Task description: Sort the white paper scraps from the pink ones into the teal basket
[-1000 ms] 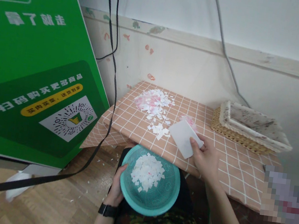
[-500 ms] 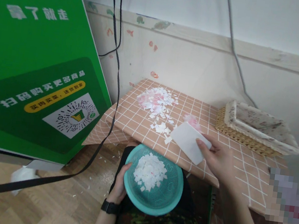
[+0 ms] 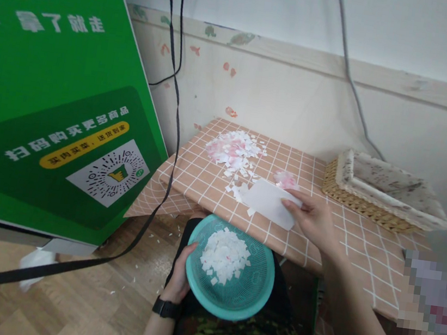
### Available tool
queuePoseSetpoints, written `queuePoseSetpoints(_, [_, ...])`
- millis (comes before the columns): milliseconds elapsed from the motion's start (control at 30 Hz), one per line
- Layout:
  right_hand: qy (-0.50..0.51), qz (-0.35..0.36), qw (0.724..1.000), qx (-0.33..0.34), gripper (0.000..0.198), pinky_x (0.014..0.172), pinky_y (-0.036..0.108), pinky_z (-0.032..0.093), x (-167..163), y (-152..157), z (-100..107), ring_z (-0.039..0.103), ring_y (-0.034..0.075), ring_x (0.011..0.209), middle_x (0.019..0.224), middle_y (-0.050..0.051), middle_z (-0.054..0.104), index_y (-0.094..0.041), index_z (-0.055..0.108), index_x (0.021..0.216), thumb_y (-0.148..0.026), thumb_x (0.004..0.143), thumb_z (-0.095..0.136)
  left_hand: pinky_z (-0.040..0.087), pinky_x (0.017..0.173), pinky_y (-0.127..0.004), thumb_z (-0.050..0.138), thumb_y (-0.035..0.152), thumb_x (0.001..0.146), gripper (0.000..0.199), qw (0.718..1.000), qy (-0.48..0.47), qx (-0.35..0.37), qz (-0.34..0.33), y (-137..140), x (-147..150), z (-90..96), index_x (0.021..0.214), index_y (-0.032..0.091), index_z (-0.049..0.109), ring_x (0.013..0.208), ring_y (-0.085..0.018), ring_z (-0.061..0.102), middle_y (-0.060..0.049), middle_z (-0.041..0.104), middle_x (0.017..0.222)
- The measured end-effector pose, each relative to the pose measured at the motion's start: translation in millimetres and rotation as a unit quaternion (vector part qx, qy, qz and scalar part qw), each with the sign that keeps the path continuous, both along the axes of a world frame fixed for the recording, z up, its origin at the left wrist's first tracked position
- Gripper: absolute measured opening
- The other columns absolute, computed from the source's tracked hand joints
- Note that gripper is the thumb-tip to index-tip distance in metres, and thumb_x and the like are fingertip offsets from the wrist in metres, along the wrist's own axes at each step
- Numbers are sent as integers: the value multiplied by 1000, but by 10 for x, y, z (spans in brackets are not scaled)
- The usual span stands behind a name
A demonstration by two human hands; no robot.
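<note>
My left hand (image 3: 181, 274) grips the left rim of a turquoise plastic colander (image 3: 250, 297), which rests at my lap below the table edge. White paper scraps (image 3: 225, 257) lie heaped inside it. Over the table, my right hand (image 3: 315, 218) pinches a flat white rectangular card (image 3: 270, 202) by its right end. The card's left edge meets a few loose scraps near the table's front. Farther back on the tabletop is a bigger pile of white and pink paper scraps (image 3: 234, 149). Just behind the card sits a small clear packet with pink contents (image 3: 287, 179).
The table has a brown checked cloth (image 3: 190, 168). A lined wicker basket (image 3: 366, 208) stands at its right back. On the left rises a green sign panel (image 3: 54, 74), with a black strap (image 3: 176, 128) hanging before it. Scraps dot the wooden floor (image 3: 105, 311).
My right hand has shifted the card left and slightly away from me, over the loose scraps by the front edge. The colander and my left hand stay in place.
</note>
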State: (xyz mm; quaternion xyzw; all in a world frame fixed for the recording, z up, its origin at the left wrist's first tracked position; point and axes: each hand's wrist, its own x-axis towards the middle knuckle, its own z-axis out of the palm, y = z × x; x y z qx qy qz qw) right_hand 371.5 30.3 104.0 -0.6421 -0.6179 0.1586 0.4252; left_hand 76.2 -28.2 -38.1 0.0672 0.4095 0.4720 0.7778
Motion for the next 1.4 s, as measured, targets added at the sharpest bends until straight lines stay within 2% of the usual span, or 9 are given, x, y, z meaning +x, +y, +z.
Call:
queuePoseSetpoints(200, [23, -37, 999, 20, 40, 57, 34, 51, 168, -78, -1, 63, 22, 70, 96, 7, 70, -20, 68, 105, -46, 75, 61, 48, 76, -31, 62, 31, 74, 24, 1000, 4, 2, 4, -5, -10, -19, 84, 10, 70, 72, -21, 66, -6, 74, 79])
queuePoseSetpoints(367, [5, -7, 1000, 8, 36, 57, 34, 51, 114, -21, -14, 64, 22, 72, 95, 7, 71, -21, 69, 101, -44, 74, 62, 50, 73, -30, 64, 30, 71, 21, 1000, -2, -11, 29, -7, -52, 8, 81, 12, 70, 69, -19, 66, -5, 74, 76])
queuePoseSetpoints(533, [17, 15, 999, 43, 35, 63, 34, 51, -13, 133, 10, 64, 22, 79, 101, 6, 69, -21, 68, 103, -43, 77, 60, 52, 67, -30, 65, 27, 70, 19, 999, -5, -31, 21, 14, -98, 197, 79, 12, 70, 65, -19, 66, -6, 74, 73])
queuePoseSetpoints(767, [-11, 99, 995, -9, 30, 64, 34, 52, 30, 164, 45, 65, 22, 79, 98, 5, 70, -24, 70, 99, -42, 78, 60, 53, 61, -30, 65, 23, 70, 14, 999, 17, -15, 34, 31, -139, 405, 77, 12, 70, 59, -18, 66, -5, 73, 70])
queuePoseSetpoints(967, [-1, 31, 999, 42, 31, 59, 32, 51, 114, 186, 47, 64, 21, 75, 101, 6, 70, -23, 70, 101, -41, 76, 62, 53, 58, -27, 65, 22, 71, 14, 999, 15, -33, 32, 22, -157, 452, 78, 12, 69, 57, -16, 65, -4, 73, 68])
queuePoseSetpoints(1100, [-8, 100, 995, 14, 31, 63, 32, 51, -40, 262, 22, 64, 20, 78, 101, 6, 69, -23, 68, 105, -38, 80, 58, 54, 60, -30, 64, 24, 72, 18, 999, 23, -43, 16, 14, -166, 483, 81, 9, 69, 59, -19, 66, -8, 74, 70])
queuePoseSetpoints(1200, [-8, 127, 992, -13, 31, 58, 30, 50, -75, 246, 33, 63, 19, 72, 95, 6, 70, -22, 68, 105, -39, 81, 57, 54, 63, -31, 63, 25, 73, 21, 999, 22, -38, 11, 4, -169, 504, 84, 8, 69, 61, -19, 67, -9, 74, 73])
queuePoseSetpoints(1267, [-9, 102, 995, -6, 32, 55, 30, 49, -19, 185, 42, 63, 19, 68, 92, 6, 71, -22, 69, 104, -41, 79, 58, 55, 63, -31, 63, 24, 73, 20, 999, 20, -36, 15, -2, -167, 524, 83, 9, 69, 62, -20, 67, -9, 74, 73])
queuePoseSetpoints(1400, [7, -34, 999, 31, 39, 50, 30, 48, 193, -55, 19, 60, 18, 60, 87, 7, 71, -19, 68, 105, -43, 75, 62, 55, 60, -30, 62, 21, 72, 15, 999, 12, -39, 25, -8, -155, 568, 79, 9, 70, 60, -19, 67, -8, 74, 71])
